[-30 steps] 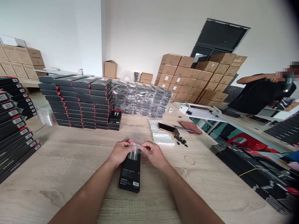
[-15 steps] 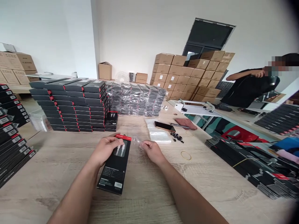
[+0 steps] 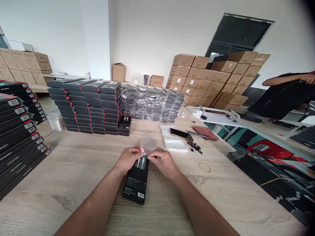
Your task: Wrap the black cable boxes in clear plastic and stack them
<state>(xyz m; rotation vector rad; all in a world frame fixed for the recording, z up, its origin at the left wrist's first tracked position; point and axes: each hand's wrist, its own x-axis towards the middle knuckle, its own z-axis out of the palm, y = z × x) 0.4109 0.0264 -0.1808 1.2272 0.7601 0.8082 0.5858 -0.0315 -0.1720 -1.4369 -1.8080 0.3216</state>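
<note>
A black cable box (image 3: 135,183) with a red top edge lies slanted in front of me, its printed face and barcode showing. My left hand (image 3: 129,159) is closed on the upper left side of this box, the thumb near its top. A clear plastic bag (image 3: 149,141) spreads out just past the box's top end. The fingers of my right hand (image 3: 162,160) pinch the bag's near edge at the box's upper right corner. My fingertips nearly meet there, and they hide part of the top of the box.
Tall stacks of black boxes (image 3: 85,111) and plastic-wrapped boxes (image 3: 152,103) stand behind. More stacks (image 3: 17,144) rise at the left. On the right are clear bags (image 3: 173,142), a phone (image 3: 181,134), small black parts (image 3: 195,147), a rubber band (image 3: 204,167) and flat black cartons (image 3: 268,180). A person (image 3: 283,95) stands beyond.
My right hand has brought the plastic bag left to the box's top end. My left hand has shifted up by the red edge, and the two hands are close together. The view has turned left.
</note>
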